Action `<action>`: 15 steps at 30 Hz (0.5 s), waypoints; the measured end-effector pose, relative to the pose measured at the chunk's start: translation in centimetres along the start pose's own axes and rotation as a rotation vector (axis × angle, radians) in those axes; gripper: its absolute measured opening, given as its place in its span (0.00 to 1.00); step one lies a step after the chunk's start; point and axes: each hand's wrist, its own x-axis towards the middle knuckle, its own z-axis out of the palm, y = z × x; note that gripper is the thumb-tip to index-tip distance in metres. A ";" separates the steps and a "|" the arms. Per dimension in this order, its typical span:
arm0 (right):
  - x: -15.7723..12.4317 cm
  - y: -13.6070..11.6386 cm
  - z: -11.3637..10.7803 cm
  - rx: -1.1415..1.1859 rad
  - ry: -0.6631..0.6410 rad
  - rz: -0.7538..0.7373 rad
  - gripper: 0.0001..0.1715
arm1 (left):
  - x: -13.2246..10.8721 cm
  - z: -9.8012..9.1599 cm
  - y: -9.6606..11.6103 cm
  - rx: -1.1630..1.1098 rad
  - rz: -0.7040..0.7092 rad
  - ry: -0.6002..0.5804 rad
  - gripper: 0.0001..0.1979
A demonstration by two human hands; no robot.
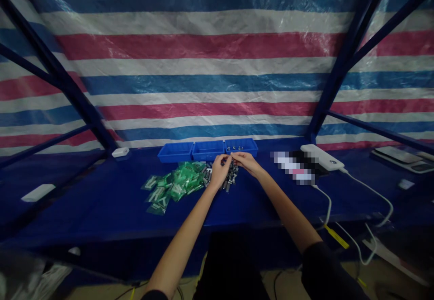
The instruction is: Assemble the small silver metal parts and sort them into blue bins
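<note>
My left hand (221, 168) and my right hand (247, 161) meet at the fingertips above a pile of small metal parts (231, 180). The fingers of both are pinched together; whatever sits between them is too small to make out. Just beyond the hands stand a right blue bin (249, 142) with a few small metal pieces inside, a middle blue bin (207, 148) and a left blue bin (174, 153). Left of my hands lies a heap of green-tinted plastic bags (185, 180) with light-coloured parts in them.
On the right of the blue table (115, 209) are a white power bank (322, 157) with a cable, a blurred-out phone-like object (294, 168) and a flat scale (403, 157). Small white boxes (38, 192) lie at left. Blue metal posts (327, 87) frame a striped tarp.
</note>
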 end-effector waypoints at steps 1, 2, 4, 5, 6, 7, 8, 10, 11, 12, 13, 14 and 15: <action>0.0 0.0 0.0 -0.017 0.001 -0.004 0.16 | 0.0 0.0 0.0 0.006 0.004 -0.016 0.10; 0.0 -0.1 0.1 -0.035 0.004 -0.009 0.16 | 0.0 0.0 -0.1 0.025 0.011 -0.032 0.10; 0.0 -0.1 0.1 -0.073 0.018 -0.026 0.17 | -0.2 0.0 0.0 0.127 0.049 -0.066 0.11; 0.1 -0.1 0.0 -0.097 0.036 -0.039 0.18 | -0.3 -0.1 0.0 0.217 0.081 -0.086 0.10; 0.2 -0.1 -0.1 -0.124 0.065 -0.056 0.18 | -0.5 -0.1 0.1 0.325 0.116 -0.110 0.10; 0.4 -0.1 -0.3 -0.154 0.105 -0.072 0.18 | -0.7 -0.1 0.2 0.440 0.153 -0.142 0.09; 0.5 -0.1 -0.5 -0.185 0.152 -0.083 0.18 | -0.9 -0.1 0.2 0.548 0.183 -0.181 0.09; 0.7 0.0 -1.1 -0.240 0.252 -0.090 0.18 | -1.2 -0.2 0.4 0.698 0.214 -0.266 0.11; 0.8 0.0 -1.4 -0.258 0.299 -0.089 0.18 | -1.3 -0.2 0.4 0.735 0.213 -0.301 0.13; 0.9 -0.1 -1.7 -0.269 0.340 -0.088 0.18 | -1.4 -0.1 0.4 0.753 0.207 -0.328 0.13; 0.9 -0.1 -1.9 -0.270 0.370 -0.093 0.18 | -1.4 -0.1 0.4 0.759 0.197 -0.343 0.13; 0.9 -0.2 -2.0 -0.258 0.387 -0.108 0.19 | -1.5 -0.1 0.4 0.758 0.188 -0.351 0.12; 0.9 -0.2 -2.1 -0.235 0.385 -0.128 0.19 | -1.4 -0.1 0.4 0.754 0.182 -0.352 0.11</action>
